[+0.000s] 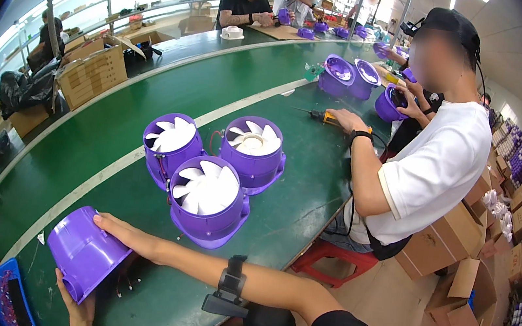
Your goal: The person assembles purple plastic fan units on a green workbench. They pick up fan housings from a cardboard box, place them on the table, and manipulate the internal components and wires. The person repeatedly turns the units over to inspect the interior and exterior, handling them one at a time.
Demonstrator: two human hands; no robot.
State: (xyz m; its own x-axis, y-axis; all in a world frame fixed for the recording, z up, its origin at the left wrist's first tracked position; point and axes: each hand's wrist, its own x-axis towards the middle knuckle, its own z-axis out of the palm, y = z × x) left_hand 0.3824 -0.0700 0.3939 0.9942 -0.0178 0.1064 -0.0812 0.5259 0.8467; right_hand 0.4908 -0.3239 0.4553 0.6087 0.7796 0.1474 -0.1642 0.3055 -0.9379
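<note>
At the near left of the green bench, a purple plastic fan housing (pixel 83 250) is tilted between both my hands. My left hand (pixel 72 304) grips it from below, by its lower rim. Stretched across the bench, my right arm brings my right hand (pixel 118 234) to the upper right side of the housing, with the thumb on its edge. The inside of this housing faces away and is hidden. Right of it stand three purple fan units with white blades: the nearest (pixel 205 196), one behind left (pixel 170 139) and one behind right (pixel 252 152).
A blue tray (pixel 10 293) of wires sits at the lower left. A co-worker (pixel 439 140) on the right holds a yellow-black electric screwdriver (pixel 331 117), close to more purple housings (pixel 337 75). Cardboard boxes (pixel 442 239) stand on the floor beside a red stool (pixel 335 263).
</note>
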